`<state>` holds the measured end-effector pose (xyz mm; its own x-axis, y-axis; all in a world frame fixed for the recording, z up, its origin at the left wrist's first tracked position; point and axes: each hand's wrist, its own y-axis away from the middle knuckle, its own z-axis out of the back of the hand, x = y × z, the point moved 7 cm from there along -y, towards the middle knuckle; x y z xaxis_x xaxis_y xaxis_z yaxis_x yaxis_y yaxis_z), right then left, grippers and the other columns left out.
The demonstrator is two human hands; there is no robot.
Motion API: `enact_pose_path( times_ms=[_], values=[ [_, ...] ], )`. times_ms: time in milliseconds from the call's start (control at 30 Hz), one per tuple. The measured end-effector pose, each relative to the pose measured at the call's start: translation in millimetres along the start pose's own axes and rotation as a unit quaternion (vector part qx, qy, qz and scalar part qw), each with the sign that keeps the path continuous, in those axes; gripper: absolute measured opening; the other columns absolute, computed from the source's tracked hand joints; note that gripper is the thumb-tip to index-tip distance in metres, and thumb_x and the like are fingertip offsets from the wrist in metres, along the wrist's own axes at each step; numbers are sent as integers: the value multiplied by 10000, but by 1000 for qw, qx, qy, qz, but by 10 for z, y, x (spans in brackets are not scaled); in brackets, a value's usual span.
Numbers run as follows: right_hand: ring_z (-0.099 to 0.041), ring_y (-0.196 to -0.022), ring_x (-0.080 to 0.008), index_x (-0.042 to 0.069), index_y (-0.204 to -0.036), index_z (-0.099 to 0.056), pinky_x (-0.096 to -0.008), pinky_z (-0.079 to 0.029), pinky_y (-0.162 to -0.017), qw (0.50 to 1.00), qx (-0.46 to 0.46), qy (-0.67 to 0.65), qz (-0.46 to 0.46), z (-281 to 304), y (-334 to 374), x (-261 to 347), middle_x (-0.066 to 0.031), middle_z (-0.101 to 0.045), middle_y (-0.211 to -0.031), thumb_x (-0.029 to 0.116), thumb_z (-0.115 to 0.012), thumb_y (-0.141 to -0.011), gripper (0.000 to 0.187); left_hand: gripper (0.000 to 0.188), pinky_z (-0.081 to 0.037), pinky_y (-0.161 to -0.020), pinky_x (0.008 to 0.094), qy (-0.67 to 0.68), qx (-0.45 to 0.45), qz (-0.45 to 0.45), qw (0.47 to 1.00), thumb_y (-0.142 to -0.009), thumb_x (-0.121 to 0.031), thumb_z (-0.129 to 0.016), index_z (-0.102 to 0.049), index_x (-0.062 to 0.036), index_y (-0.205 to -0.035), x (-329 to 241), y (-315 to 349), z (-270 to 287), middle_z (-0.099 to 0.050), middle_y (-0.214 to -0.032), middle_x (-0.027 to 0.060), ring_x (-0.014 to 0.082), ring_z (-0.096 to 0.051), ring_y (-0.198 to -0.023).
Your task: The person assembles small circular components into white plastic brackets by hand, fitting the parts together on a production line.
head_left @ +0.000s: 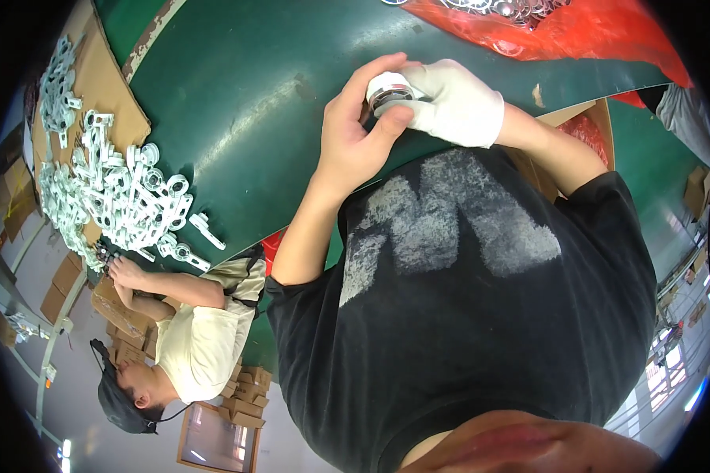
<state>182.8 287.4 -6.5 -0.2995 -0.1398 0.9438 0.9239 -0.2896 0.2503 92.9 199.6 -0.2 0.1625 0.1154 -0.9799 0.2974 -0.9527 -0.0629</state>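
Observation:
Near the table's edge, in front of my chest, my two hands meet around one small part. It is a round white piece with a shiny metal ring (390, 95), its open end turned toward me. My bare left hand (353, 138) wraps it from the left, with the thumb below and the fingers over the far side. My right hand (454, 104), in a white glove, grips the same piece from the right. The fingers cover much of the part, so its full shape is hidden.
On the green table (252, 118), a large heap of white parts with ring-shaped ends (126, 185) lies at left, partly on cardboard (118, 75). A red plastic bag (544, 38) with shiny metal rings (505, 6) is at far right. A co-worker (205, 339) handles parts at left.

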Motion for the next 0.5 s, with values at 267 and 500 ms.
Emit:
enact_pose_path(
  times_ms=[267,500],
  values=[
    [-707,-798,-385,191,-1152,-711,-499,-567,-697,964,-21,260,52,-65,59,58,-150,-716,-843,428,-596,-938,340,281,-523,-948,301,11,-24,-24,999,-958,-45,-674,-642,6,-1233,0,83,-17,-669,-1280,136,172,-641,-1116],
    [-707,-767,-386,201,-1195,-675,-512,-571,-658,962,39,264,53,-105,22,23,-141,-709,-810,403,-578,-961,324,281,-534,-943,305,-5,-16,31,999,-894,-4,-737,-675,7,-1168,70,62,45,-680,-1260,134,181,-652,-1114]
  ],
)
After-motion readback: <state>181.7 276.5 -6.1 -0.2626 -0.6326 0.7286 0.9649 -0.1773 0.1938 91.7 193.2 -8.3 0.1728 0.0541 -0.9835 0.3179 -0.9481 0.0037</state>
